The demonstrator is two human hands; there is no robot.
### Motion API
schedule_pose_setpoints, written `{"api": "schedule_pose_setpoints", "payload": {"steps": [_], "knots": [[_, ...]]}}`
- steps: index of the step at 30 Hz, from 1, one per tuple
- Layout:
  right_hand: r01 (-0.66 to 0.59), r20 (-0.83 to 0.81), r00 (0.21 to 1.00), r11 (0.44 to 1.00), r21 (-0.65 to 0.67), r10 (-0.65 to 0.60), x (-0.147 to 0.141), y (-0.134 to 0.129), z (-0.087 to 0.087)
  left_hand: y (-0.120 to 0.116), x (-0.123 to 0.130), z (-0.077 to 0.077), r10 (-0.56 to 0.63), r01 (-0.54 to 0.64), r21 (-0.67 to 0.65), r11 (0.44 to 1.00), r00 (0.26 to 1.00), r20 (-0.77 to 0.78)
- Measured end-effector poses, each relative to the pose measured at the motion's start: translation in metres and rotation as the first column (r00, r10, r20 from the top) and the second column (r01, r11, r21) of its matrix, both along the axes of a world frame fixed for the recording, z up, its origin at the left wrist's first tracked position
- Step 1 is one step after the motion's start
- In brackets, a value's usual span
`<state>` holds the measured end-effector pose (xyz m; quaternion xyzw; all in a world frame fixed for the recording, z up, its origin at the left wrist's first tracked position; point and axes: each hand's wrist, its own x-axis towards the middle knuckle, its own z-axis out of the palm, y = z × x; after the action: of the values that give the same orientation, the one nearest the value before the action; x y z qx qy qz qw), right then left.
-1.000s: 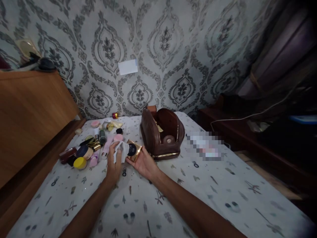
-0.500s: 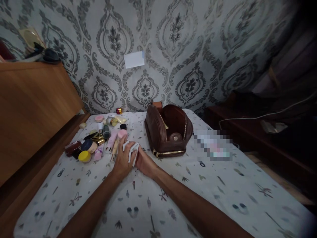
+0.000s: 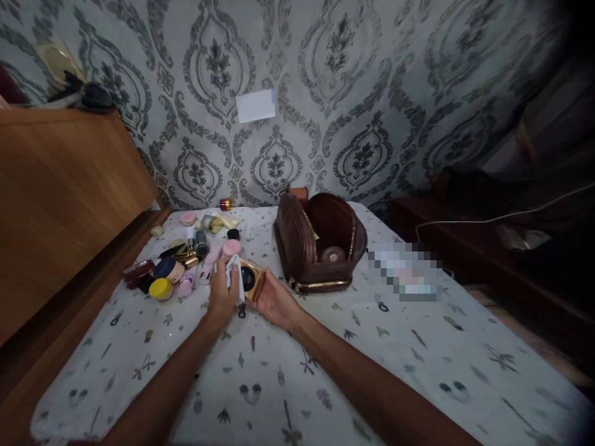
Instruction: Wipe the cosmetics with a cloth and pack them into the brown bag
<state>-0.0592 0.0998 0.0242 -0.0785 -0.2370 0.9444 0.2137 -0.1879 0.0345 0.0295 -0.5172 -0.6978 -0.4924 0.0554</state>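
My right hand [image 3: 277,301] holds a gold square case with a dark round centre [image 3: 250,279] by its right side. In my left hand [image 3: 222,293] is a white cloth [image 3: 237,279], its fingers closed on it at the case's left edge. Just beyond my left hand lies a pink round container [image 3: 232,248]. A brown leather bag [image 3: 320,248] stands unzipped to the right of my hands. Left of my left hand are a yellow-lidded jar [image 3: 160,289], a dark-blue-lidded jar [image 3: 168,271] and several tubes and cosmetics.
A patterned white cloth [image 3: 279,384] covers the table. On the right lies a blurred-out item [image 3: 409,272], near a pale cable [image 3: 488,218]. A wooden cabinet [image 3: 65,204] stands on the left. Against the wall sits a small red and gold jar [image 3: 225,204].
My left hand and the white cloth have shifted left, uncovering the gold case's face. The view has moved slightly.
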Motion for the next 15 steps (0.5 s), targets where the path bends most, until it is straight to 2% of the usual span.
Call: {"api": "schedule_pose_setpoints", "payload": {"steps": [6, 15], "knots": [[0.018, 0.016, 1.000, 1.000, 0.006, -0.018, -0.0014, 0.0016, -0.0015, -0.0014, 0.0042, 0.0003, -0.035, 0.033, -0.025, 0.999, 0.995, -0.090], [0.062, 0.021, 0.998, 0.998, 0.021, -0.063, -0.0028, 0.0012, 0.0009, -0.0047, 0.0072, 0.0018, -0.028, 0.020, -0.025, 0.999, 0.920, -0.391]]}}
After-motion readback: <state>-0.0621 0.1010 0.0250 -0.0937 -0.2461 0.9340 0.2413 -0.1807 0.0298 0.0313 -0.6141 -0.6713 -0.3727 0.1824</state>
